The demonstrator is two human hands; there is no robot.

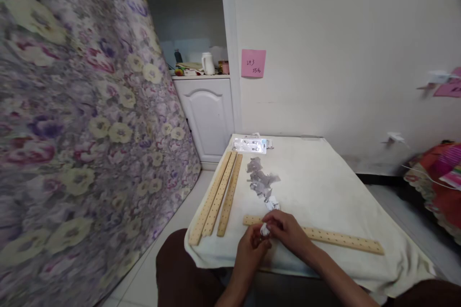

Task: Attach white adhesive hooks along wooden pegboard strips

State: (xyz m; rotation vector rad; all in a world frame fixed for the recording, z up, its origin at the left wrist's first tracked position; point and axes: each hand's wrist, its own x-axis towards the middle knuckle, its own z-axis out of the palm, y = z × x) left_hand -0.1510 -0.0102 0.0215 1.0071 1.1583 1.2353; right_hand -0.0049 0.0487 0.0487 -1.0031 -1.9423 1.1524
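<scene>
My left hand point(249, 247) and my right hand point(286, 231) meet near the table's front edge, fingers closed around a small white piece point(265, 230). Its exact kind is too small to make out, and fingertips cover part of it. Beneath my hands a light wooden strip with rows of holes point(342, 238) lies crosswise, its middle hidden. Just beyond my right hand is a little white bundle point(272, 203). Farther back spreads a loose heap of greyish, crumpled, wrapper-like scraps point(262, 180).
Several similar perforated wooden strips point(229, 195) lie lengthwise on the left of the cloth-covered table point(324, 182). A clear plastic package point(249, 145) rests at the far edge. Left stands a floral curtain point(90, 105); behind are a white cabinet point(209, 115) and the wall.
</scene>
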